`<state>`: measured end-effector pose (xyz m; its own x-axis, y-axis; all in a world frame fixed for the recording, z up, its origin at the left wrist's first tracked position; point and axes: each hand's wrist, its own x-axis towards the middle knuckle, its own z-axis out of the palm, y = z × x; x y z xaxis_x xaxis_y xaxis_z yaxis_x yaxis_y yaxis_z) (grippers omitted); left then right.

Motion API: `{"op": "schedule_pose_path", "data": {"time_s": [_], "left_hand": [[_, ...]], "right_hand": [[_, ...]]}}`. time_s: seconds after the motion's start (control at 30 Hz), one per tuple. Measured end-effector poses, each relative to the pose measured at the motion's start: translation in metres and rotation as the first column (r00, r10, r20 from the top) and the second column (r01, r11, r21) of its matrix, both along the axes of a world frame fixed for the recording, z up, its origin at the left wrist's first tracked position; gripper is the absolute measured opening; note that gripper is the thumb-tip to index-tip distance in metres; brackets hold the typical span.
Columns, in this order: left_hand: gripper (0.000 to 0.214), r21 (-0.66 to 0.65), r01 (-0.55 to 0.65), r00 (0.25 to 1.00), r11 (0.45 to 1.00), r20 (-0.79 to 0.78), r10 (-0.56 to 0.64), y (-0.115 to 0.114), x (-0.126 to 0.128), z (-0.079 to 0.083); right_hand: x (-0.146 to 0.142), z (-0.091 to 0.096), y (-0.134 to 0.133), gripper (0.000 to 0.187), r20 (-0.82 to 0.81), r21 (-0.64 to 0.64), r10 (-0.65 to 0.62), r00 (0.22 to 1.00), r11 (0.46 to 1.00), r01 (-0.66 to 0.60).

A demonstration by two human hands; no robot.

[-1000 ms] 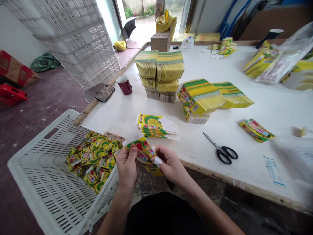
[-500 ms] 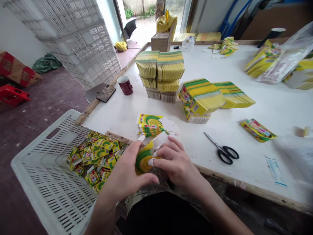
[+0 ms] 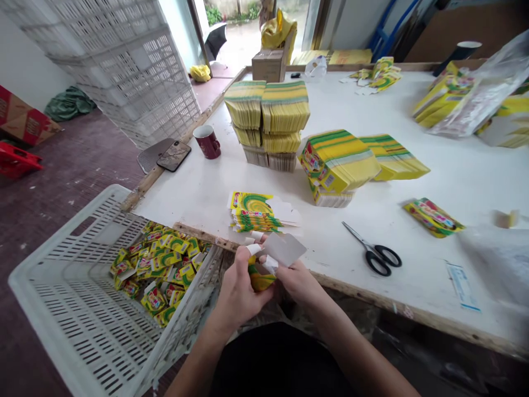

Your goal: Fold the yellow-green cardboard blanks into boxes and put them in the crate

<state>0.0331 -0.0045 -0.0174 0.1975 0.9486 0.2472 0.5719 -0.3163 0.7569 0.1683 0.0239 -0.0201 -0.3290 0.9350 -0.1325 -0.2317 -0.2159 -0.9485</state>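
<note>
My left hand (image 3: 239, 289) and my right hand (image 3: 297, 281) are closed together on a small yellow-green carton (image 3: 264, 270) at the table's near edge. Its white inner flap sticks up above my fingers. White tape wraps some fingertips. Just beyond my hands lies a short pile of flat carton blanks (image 3: 254, 212) on the white table (image 3: 206, 187). To my left a white slatted crate (image 3: 82, 309) holds several folded cartons (image 3: 159, 264).
Black-handled scissors (image 3: 372, 253) lie right of my hands. Tall stacks of yellow blanks (image 3: 268, 118) and leaning bundles (image 3: 339, 160) stand mid-table. A maroon mug (image 3: 206, 140) and phones (image 3: 167, 154) sit at the left edge. Upended white crates (image 3: 124, 60) lean behind.
The carton has been turned between my hands: its printed face showed before, and now its white flap points up. My hands have shifted slightly along the table edge.
</note>
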Motion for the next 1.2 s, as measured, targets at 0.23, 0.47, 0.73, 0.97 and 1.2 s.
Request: {"op": "schedule_pose_path", "data": {"time_s": [0.23,0.47,0.73,0.97,1.2], "left_hand": [[0.059,-0.116,-0.021,0.998,0.993,-0.068,0.014,0.007,-0.007,-0.003],[0.068,-0.030,-0.168,0.983,0.985,-0.079,0.165,0.008,-0.005,-0.004],[0.060,-0.073,-0.150,0.972,0.986,-0.191,0.133,0.006,-0.031,0.014],[0.065,-0.160,-0.080,0.983,0.984,-0.176,0.051,0.008,-0.032,0.026],[0.065,-0.134,-0.103,0.984,0.986,-0.158,0.082,0.010,-0.031,0.018]], "right_hand": [[0.008,0.006,-0.003,0.053,0.262,0.396,0.066,0.963,0.902,-0.170],[0.009,-0.004,-0.003,0.051,0.336,0.599,-0.192,0.922,0.799,-0.052],[0.023,0.003,0.004,0.042,0.676,0.501,-0.066,0.734,0.771,-0.393],[0.036,0.027,0.013,0.028,0.615,0.507,0.062,0.786,0.733,-0.454],[0.021,0.010,0.008,0.031,0.561,0.529,0.015,0.828,0.763,-0.372]]}}
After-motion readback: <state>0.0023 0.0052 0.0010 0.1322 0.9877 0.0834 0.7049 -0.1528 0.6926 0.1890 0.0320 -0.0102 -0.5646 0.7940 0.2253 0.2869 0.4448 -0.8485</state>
